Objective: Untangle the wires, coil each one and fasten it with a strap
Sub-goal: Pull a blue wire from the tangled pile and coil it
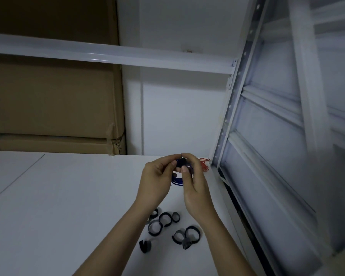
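Note:
Both hands are raised over the white shelf surface (68, 196) and meet on a small coil of blue wire (178, 181). My left hand (157, 180) pinches its top left, and my right hand (193, 182) pinches its top right, where a dark strap (182, 162) wraps the coil. Most of the coil is hidden behind my fingers. A red wire (204, 165) lies bunched at the back right corner of the surface. Several black strap loops (165, 221) lie on the surface below my wrists.
Cardboard boxes (54, 100) stand at the back left. A white metal shelf beam (108, 54) crosses overhead, and a perforated upright post (229, 108) rises along the right edge. More shelving frames (277, 176) fill the right side.

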`<state>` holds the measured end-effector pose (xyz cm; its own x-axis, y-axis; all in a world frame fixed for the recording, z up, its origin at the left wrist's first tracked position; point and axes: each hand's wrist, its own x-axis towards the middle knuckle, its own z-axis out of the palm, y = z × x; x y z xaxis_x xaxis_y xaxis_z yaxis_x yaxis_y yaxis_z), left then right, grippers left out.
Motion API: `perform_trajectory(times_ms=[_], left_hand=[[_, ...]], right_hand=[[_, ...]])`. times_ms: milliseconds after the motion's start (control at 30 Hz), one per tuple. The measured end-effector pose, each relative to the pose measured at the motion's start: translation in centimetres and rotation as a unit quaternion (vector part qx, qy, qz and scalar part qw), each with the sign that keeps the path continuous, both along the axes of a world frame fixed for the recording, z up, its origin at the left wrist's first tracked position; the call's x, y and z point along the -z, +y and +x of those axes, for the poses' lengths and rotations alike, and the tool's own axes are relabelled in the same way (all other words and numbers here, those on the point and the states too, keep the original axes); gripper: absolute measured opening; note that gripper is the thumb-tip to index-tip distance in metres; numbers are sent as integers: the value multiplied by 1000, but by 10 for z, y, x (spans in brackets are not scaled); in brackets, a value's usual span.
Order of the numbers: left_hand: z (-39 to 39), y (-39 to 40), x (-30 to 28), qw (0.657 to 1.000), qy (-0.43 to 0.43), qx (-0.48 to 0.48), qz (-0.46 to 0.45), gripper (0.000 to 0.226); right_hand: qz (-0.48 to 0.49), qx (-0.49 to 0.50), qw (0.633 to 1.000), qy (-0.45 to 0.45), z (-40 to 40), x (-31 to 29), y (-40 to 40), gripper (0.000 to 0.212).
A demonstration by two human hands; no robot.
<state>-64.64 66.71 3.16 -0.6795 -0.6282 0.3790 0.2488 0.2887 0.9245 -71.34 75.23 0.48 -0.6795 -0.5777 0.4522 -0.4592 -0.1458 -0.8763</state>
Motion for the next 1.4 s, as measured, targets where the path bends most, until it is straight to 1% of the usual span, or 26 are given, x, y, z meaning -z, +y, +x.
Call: perform_trajectory(times_ms=[100,167,233,333,433,533,600,667,767,900,1034,1134,1200,1300,1334,1400], left_hand=[[1,-3,5,998,-11,-13,-54,32],[1,-4,5,997,-13,-11,-72,34],[2,-3,2,995,-15,-4,-101,40],[4,-6,0,990,-22,11,-136,45],[7,-11,0,991,-20,37,-124,39],[11,-13,-3,991,-18,64,-119,28],[13,-14,-5,988,-22,65,-136,21],[13,-15,-5,985,-23,54,-159,21],[12,-18,-4,979,-16,29,-202,28],[12,-20,-1,953,20,11,-303,23],[11,-22,0,939,13,-15,-343,23],[11,-23,1,923,-7,-36,-383,29],[12,-24,0,912,-20,-50,-407,26],[14,-25,-2,914,-44,-57,-399,22],[15,-24,-3,917,-56,-53,-391,22],[16,-23,-3,924,-76,-43,-372,20]], right_hand=[[-29,33,999,30,2,1,0,29],[-64,71,995,22,2,0,0,27],[-89,80,993,-19,2,-3,0,25],[-116,38,984,-127,1,-10,-1,20],[-135,13,971,-198,-1,-16,2,16],[-138,5,961,-238,-3,-18,2,14],[-142,8,958,-249,-3,-19,1,14],[-141,8,957,-252,-4,-19,1,13],[-122,-12,960,-251,-4,-20,3,12],[-95,-54,956,-271,-9,-28,8,13],[-74,-92,946,-301,-13,-32,11,12],[-68,-75,952,-290,-13,-32,11,13],[-64,-58,958,-275,-12,-32,12,13],[-62,-31,967,-246,-14,-33,11,12],[-55,-13,975,-215,-15,-33,11,11],[-27,37,993,-110,-19,-31,8,12]])
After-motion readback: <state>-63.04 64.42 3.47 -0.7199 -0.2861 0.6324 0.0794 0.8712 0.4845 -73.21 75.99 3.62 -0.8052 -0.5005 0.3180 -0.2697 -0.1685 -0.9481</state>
